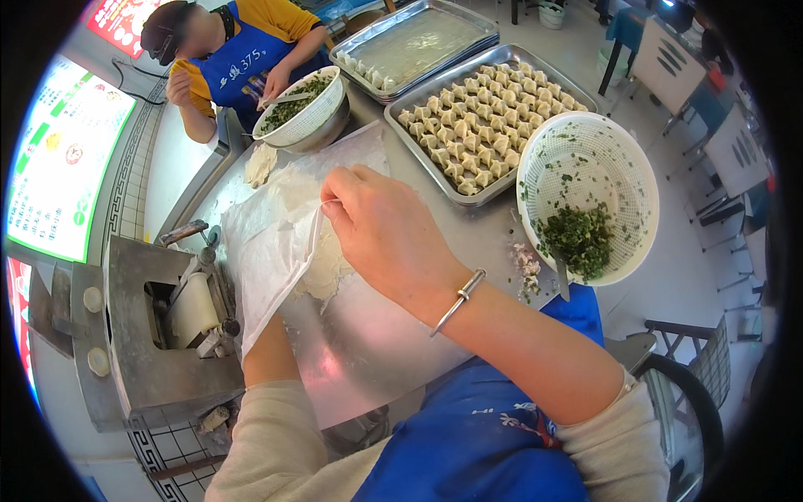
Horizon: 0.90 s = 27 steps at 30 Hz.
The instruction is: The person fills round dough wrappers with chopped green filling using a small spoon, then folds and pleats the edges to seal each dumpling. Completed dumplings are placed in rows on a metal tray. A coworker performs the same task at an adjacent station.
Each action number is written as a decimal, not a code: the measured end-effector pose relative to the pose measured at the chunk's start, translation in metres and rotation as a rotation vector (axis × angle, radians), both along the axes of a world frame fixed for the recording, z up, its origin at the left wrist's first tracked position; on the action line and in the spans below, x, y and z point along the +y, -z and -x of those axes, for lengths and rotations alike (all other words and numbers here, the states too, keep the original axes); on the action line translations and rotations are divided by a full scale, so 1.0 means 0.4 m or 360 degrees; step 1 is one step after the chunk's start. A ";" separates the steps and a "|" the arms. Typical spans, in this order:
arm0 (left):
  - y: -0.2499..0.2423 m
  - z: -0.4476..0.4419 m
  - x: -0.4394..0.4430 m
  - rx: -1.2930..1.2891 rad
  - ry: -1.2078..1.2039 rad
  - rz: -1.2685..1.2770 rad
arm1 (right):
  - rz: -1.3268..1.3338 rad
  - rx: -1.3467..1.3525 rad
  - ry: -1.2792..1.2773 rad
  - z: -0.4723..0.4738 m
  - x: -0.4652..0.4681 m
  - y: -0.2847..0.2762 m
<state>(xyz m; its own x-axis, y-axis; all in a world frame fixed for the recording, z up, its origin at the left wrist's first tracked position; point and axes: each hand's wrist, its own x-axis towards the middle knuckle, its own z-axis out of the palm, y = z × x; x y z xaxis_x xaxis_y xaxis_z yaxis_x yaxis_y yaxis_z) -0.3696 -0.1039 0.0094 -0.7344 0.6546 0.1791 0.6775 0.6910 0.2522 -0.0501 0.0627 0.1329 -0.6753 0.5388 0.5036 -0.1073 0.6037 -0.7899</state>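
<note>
My right hand (376, 232) pinches the edge of a translucent plastic sheet (270, 251) between thumb and fingertips, lifting it above the steel table (376, 345). Only the forearm (271, 351) of my left arm shows; the hand is hidden behind the raised sheet. Pale, thin dough (326, 270) lies beneath and beside the sheet. A separate dough piece (260, 164) rests farther back. To the right of my right hand stands a white perforated basket (627, 169) with chopped greens (580, 241) and a metal spreader (561, 276).
A steel tray (433, 169) of folded dumplings (477, 125) sits behind the basket, near stacked trays (426, 37). A dough-rolling machine (169, 351) stands left. Across the table, a person (251, 56) works beside another basket of filling (301, 119). Spilled bits (527, 263) lie near the right edge.
</note>
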 end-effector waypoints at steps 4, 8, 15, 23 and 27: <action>-0.009 -0.008 -0.017 -0.0043 0.0024 -0.0055 | 0.0021 0.0014 -0.0006 0.001 0.001 0.004; -0.035 -0.031 -0.058 -0.0187 0.0060 -0.0163 | -0.0029 0.0016 0.0002 -0.004 0.007 0.008; -0.023 -0.151 -0.130 -0.0532 0.0035 -0.0643 | -0.0035 -0.0054 -0.0007 -0.002 0.004 0.014; 0.027 -0.182 -0.111 -0.0678 -0.0045 -0.0988 | 0.0004 -0.0111 -0.0015 -0.012 -0.004 0.031; 0.032 -0.179 -0.104 -0.0745 -0.0063 -0.1094 | 0.0021 -0.0106 -0.0015 -0.014 -0.005 0.041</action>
